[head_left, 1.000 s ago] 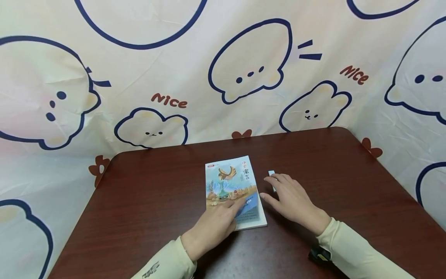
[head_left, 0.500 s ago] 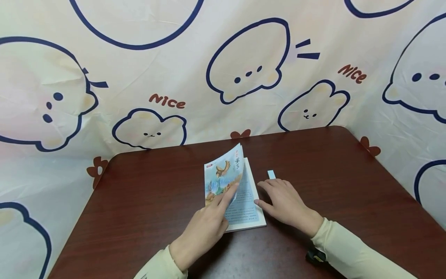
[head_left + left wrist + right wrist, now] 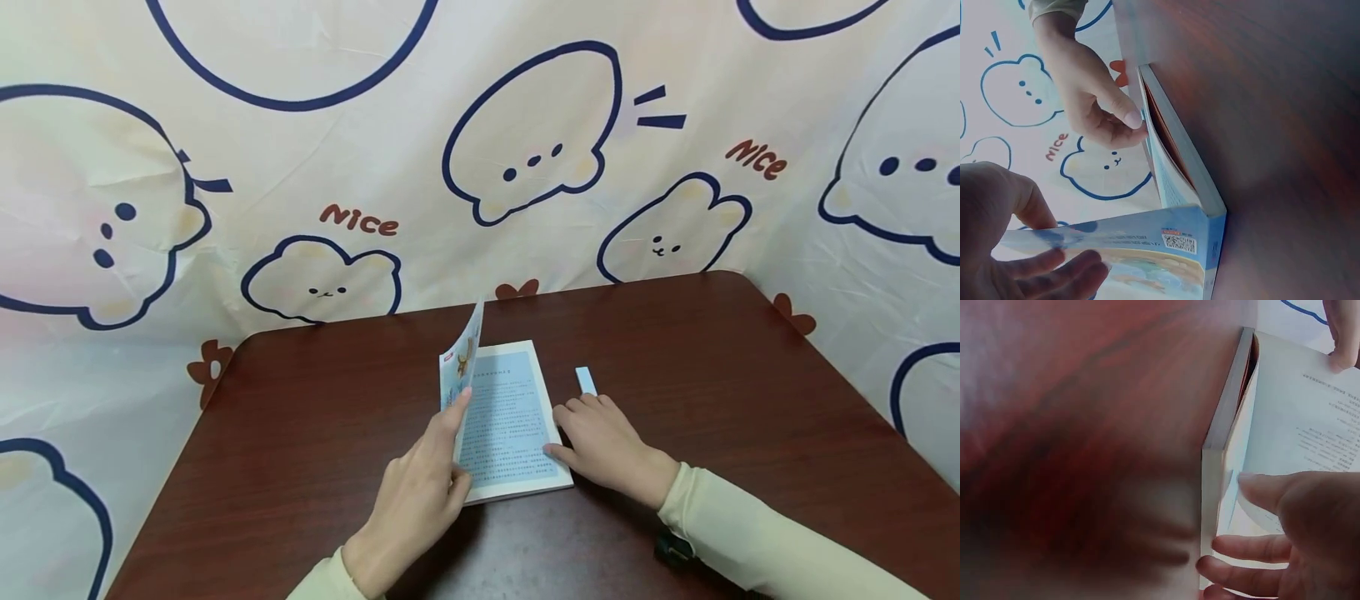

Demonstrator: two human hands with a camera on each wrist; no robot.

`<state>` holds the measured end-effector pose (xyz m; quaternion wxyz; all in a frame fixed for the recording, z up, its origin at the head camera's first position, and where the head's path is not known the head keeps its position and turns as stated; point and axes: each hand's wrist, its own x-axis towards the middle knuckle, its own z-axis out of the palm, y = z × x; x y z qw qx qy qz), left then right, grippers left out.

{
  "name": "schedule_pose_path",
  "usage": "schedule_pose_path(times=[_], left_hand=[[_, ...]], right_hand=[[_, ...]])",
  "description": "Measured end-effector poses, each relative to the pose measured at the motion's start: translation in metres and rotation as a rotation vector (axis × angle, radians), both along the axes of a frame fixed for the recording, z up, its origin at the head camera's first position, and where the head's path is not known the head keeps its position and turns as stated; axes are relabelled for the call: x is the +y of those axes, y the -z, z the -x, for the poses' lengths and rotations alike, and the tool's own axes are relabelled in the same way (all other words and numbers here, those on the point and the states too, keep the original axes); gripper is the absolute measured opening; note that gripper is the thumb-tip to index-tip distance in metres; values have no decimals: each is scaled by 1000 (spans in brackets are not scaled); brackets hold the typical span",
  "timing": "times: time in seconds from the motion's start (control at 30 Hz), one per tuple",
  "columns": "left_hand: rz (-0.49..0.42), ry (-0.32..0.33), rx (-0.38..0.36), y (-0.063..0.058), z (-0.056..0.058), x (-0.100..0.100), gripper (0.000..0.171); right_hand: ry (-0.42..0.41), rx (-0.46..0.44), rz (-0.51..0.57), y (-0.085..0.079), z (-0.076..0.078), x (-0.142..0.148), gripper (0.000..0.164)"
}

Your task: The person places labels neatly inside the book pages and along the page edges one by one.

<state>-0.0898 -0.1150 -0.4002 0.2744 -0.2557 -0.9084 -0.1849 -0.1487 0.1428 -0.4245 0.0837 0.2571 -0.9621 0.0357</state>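
A paperback book (image 3: pixel 508 417) lies on the table with its illustrated front cover (image 3: pixel 459 367) standing nearly upright, exposing a light-blue printed page. My left hand (image 3: pixel 416 483) pinches that cover; in the left wrist view the thumb goes behind it and the fingers (image 3: pixel 1066 272) lie on its outer face. On the book's right edge is my right hand (image 3: pixel 607 446). Its thumb (image 3: pixel 1260 487) presses the page while curled fingertips touch the side of the page block. Just beyond the right hand lies a small light-blue strip (image 3: pixel 585 381), partly covered by the fingers.
The dark wooden table (image 3: pixel 315 433) extends around the book on all sides. Behind it and at both sides hangs a white curtain (image 3: pixel 420 267) printed with cartoon figures. A dark device (image 3: pixel 672 550) is worn at the right wrist.
The left hand has lifted the front cover from flat and swung it leftward to nearly upright. The right hand has moved slightly left and nearer, onto the book's edge, uncovering more of the strip.
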Motion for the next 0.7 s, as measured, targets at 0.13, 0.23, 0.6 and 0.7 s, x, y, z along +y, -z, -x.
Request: schedule_pose_path(times=[0.13,0.23,0.6,0.7], left_hand=[[-3,-20,45,0,-2,-6,101],[7,-33,104,0,-3,-10,100],[65,-132,431,2,-2,-20,69],[83,-176,476,4,-3,-23,65]], right_hand=[[-17,-39,-24,-3,2,-1,34],[-16,-80,-18,-5,5,-2,36],[3,-192,-5,-12,11,-7,34],[6,-206,-2,-14,11,-7,34]])
